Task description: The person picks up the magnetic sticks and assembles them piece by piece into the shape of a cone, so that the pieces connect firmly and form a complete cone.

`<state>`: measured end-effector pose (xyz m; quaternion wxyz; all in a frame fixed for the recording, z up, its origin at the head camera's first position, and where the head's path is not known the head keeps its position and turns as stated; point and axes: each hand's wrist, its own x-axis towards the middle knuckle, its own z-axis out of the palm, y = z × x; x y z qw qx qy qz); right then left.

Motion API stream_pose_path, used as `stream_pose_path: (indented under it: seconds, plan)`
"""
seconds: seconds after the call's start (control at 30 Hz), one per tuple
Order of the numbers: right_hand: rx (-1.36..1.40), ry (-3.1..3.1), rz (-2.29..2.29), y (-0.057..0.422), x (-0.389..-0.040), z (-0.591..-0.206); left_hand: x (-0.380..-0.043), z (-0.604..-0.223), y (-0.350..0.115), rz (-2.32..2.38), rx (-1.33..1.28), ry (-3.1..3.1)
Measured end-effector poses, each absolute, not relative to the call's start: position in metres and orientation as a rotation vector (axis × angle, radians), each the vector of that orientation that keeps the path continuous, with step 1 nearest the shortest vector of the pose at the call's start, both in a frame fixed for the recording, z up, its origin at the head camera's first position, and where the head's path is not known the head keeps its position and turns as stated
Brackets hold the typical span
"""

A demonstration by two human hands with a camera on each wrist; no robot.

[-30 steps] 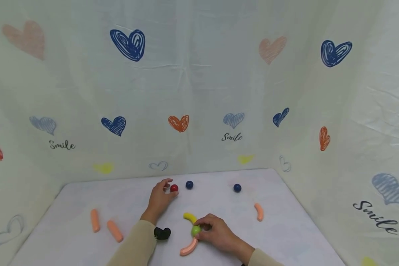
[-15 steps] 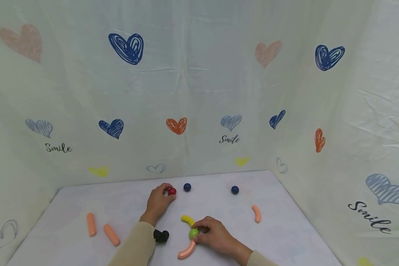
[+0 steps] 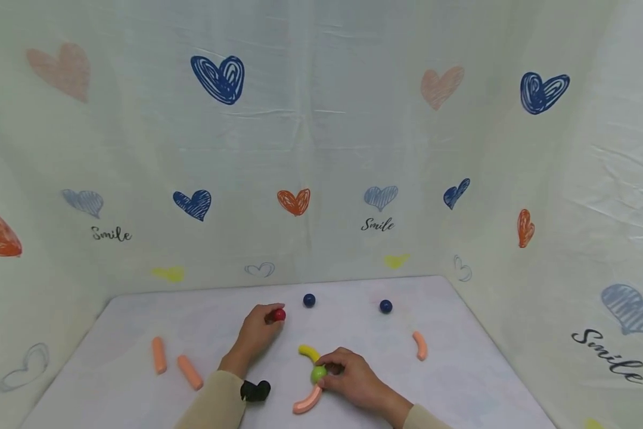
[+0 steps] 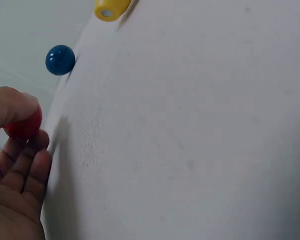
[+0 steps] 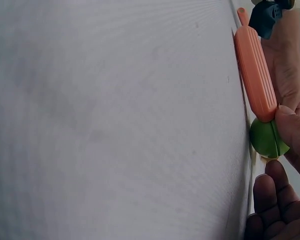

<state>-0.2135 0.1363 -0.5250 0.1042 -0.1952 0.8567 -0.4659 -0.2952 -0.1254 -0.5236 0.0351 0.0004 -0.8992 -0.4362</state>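
Observation:
My left hand (image 3: 255,335) pinches a small red ball (image 3: 280,314) between thumb and fingers, towards the back of the table. Near the front middle, my right hand (image 3: 353,379) grips a green ball (image 3: 317,374), thumb on one side and fingertips on the other. A yellow curved stick (image 3: 308,352) meets this ball on its far side. On the near side a pale orange curved stick (image 3: 306,403) abuts it; in the right wrist view the ribbed orange stick (image 5: 255,75) meets the green ball (image 5: 265,137) beside my thumb.
Two dark blue balls (image 3: 309,300) (image 3: 386,307) lie near the table's back edge. Two straight orange sticks (image 3: 159,356) (image 3: 190,372) are at the left, and a curved one (image 3: 419,345) at the right. A heart-printed curtain (image 3: 332,137) encloses the white table (image 3: 460,387).
My left hand has closed its fingers on the red ball and drawn it a little nearer, away from the blue ball. My right hand has stayed at the green ball.

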Motion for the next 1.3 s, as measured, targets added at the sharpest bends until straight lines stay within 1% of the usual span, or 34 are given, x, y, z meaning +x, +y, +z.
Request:
stream_pose_path:
  seconds: [0.13, 0.4, 0.53, 1.0, 1.3]
  plan:
    - [-0.583, 2.531, -1.386, 0.138, -0.212, -0.525, -0.286, -0.525, -0.126, -1.293, -0.043, -2.789]
    - [-0.590, 2.528, -1.399, 0.142, -0.212, -0.527, -0.265, -0.521, -0.123, -1.352, -0.017, -2.859]
    - [-0.606, 2.544, -1.386, 0.143, -0.214, -0.528, -0.259, -0.520, -0.121, -1.356, -0.075, -2.893]
    - [-0.583, 2.532, -1.363, 0.140, -0.214, -0.526, -0.244, -0.520, -0.120, -1.390, -0.392, -2.848]
    - [-0.562, 2.528, -1.379, 0.139, -0.212, -0.524, -0.246, -0.523, -0.118, -1.377, -0.363, -2.882]
